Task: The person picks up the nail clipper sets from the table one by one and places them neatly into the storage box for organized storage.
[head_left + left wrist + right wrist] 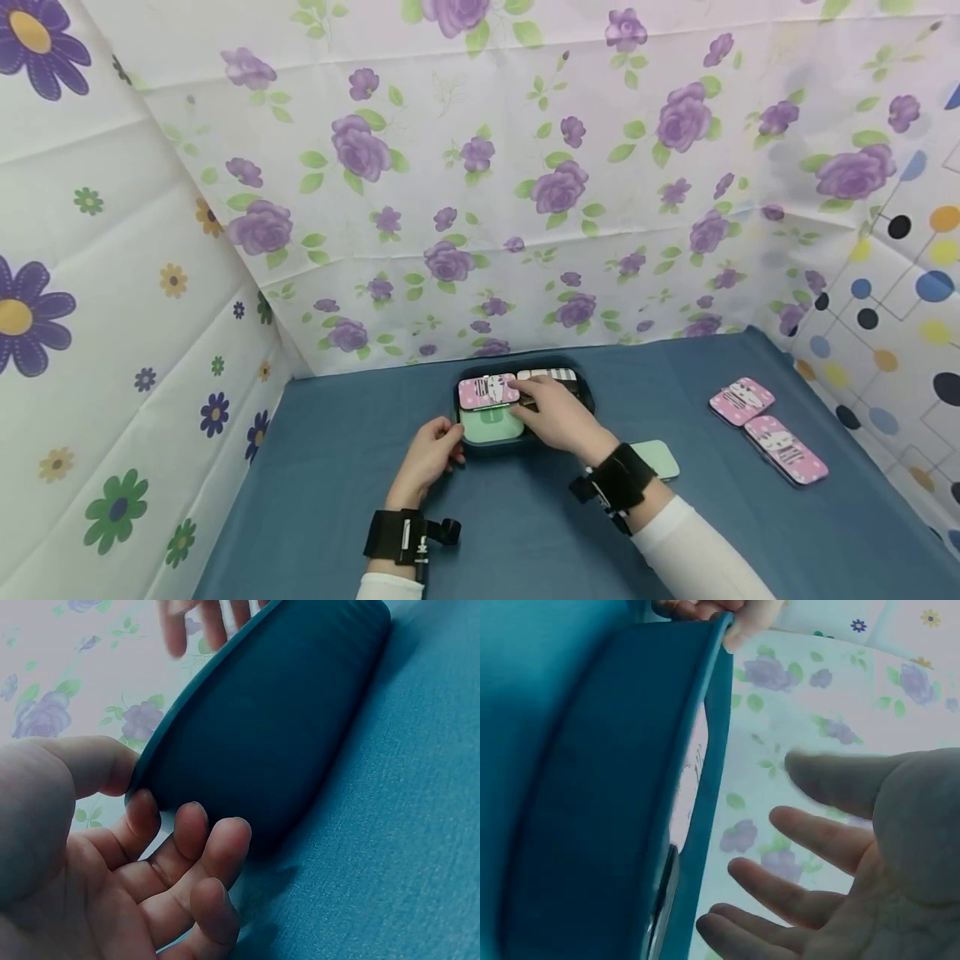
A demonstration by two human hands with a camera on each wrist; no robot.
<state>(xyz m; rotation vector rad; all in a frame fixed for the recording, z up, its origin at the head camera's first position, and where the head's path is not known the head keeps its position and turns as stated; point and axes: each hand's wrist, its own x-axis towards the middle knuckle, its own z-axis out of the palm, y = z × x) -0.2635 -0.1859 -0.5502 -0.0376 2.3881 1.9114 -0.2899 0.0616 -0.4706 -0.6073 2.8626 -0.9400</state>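
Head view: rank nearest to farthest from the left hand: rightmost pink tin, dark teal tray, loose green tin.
1. Dark teal tray, touched by the left hand
2. Loose green tin, right of the tray
3. Rightmost pink tin, toward far right

Your left hand (426, 452) pinches: its thumb (97, 761) and forefinger (141, 821) nearly meet, and the other three fingers (225, 851) curl loosely below. Your left forearm (390, 585), white-sleeved, rises almost straight from the bottom of the head view. Your right hand (558, 412) reaches farther forward, back upward, grasping nothing. Its fingers (814, 836) stretch out fairly straight, thumb held well apart from them; the last two lie close together. Your right forearm (697, 550), also white-sleeved, slants in from the lower right. Your hands are apart.
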